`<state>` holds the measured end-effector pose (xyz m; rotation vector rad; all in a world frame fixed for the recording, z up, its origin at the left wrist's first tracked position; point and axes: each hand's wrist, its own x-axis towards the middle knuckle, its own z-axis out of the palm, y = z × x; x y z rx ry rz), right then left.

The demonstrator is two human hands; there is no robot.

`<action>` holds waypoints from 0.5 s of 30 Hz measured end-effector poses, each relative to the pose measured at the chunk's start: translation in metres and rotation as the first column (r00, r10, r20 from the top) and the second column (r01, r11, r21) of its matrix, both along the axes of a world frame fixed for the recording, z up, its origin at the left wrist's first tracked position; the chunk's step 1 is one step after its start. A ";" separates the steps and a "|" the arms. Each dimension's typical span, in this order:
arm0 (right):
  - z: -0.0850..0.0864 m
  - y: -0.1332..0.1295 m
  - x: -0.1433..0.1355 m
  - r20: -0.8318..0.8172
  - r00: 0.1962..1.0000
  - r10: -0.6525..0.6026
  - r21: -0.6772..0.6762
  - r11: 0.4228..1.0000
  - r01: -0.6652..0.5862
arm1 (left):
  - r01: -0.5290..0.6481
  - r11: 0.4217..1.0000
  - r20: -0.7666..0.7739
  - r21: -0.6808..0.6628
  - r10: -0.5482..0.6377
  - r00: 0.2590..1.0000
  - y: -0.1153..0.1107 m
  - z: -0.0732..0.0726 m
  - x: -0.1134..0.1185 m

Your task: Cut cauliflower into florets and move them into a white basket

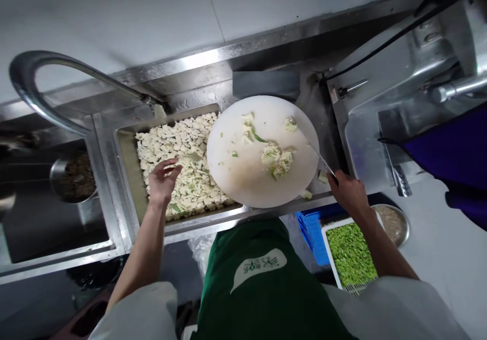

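My right hand [349, 192] is closed round the dark handle of a kitchen knife [317, 152]. Its thin blade lies over the right part of a round white cutting board [239, 177], the tip close to a small cauliflower floret [290, 124]. More cauliflower pieces [277, 158] rest mid-board, with stem bits and green scraps to their left. Over the sink of cut cauliflower [178, 142], my left hand [164, 178] hovers with fingers apart and bent, nothing visible between them.
A curved faucet [57, 58] rises at the left. Beyond it, a metal pot [72, 177] sits in another basin. Low on the right are a white basket of chopped greens [350, 253], a blue crate [314, 236] and a round bowl [391, 223]. Purple cloth [452, 152] shows at far right.
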<state>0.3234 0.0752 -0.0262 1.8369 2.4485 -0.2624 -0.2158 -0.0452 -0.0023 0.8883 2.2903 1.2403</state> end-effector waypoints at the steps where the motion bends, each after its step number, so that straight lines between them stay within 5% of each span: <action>1: -0.001 -0.002 0.001 0.002 1.000 0.004 0.002 1.000 -0.004 | 0.033 0.999 -0.040 0.027 -0.032 0.999 0.007 -0.003 0.004; 5: -0.006 -0.007 0.005 -0.032 0.999 0.018 0.014 1.000 -0.018 | 0.396 0.915 -0.178 0.075 -0.378 0.908 0.091 -0.009 0.049; 10: -0.009 -0.008 0.006 -0.064 0.998 -0.020 -0.004 1.000 0.020 | 0.826 0.546 -0.244 -0.144 -0.828 0.505 0.216 -0.017 0.087; 13: -0.011 -0.009 0.004 -0.086 0.996 -0.026 -0.008 1.000 0.025 | 0.870 0.424 -0.193 -0.252 -0.903 0.385 0.242 -0.017 0.081; 15: -0.013 -0.011 0.003 -0.110 0.994 -0.021 -0.007 1.000 0.020 | 0.858 0.448 -0.175 -0.253 -0.893 0.415 0.237 -0.014 0.072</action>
